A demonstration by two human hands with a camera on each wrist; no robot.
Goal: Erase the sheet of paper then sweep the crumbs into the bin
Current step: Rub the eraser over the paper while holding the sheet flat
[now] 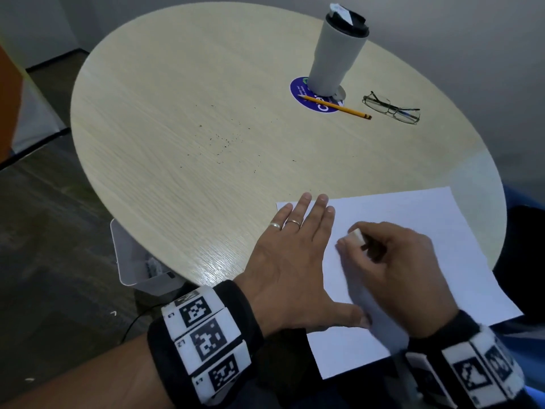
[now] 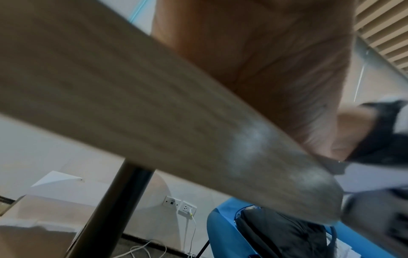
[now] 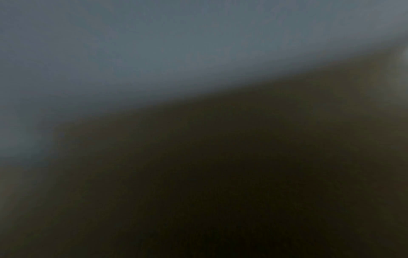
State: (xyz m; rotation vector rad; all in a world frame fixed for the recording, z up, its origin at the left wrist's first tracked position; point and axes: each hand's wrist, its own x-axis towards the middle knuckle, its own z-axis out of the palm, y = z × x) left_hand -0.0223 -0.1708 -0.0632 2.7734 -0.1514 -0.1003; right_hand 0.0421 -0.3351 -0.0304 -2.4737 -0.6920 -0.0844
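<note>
A white sheet of paper (image 1: 413, 231) lies at the near right of the round wooden table (image 1: 177, 113), overhanging its edge. My left hand (image 1: 295, 249) lies flat with straight fingers, pressing the sheet's left side. My right hand (image 1: 392, 261) pinches a white eraser (image 1: 355, 236) against the paper. Dark eraser crumbs (image 1: 224, 140) are scattered over the middle of the table. A white bin (image 1: 138, 261) stands on the floor under the table's near left edge. The left wrist view shows my palm (image 2: 264, 52) over the table edge (image 2: 132, 104). The right wrist view is dark and blurred.
A grey travel mug (image 1: 336, 48) stands on a blue round sticker (image 1: 318, 98) at the far side, with a yellow pencil (image 1: 336, 107) and folded glasses (image 1: 392, 108) beside it. A blue chair with a dark bag (image 2: 276, 233) sits under the table.
</note>
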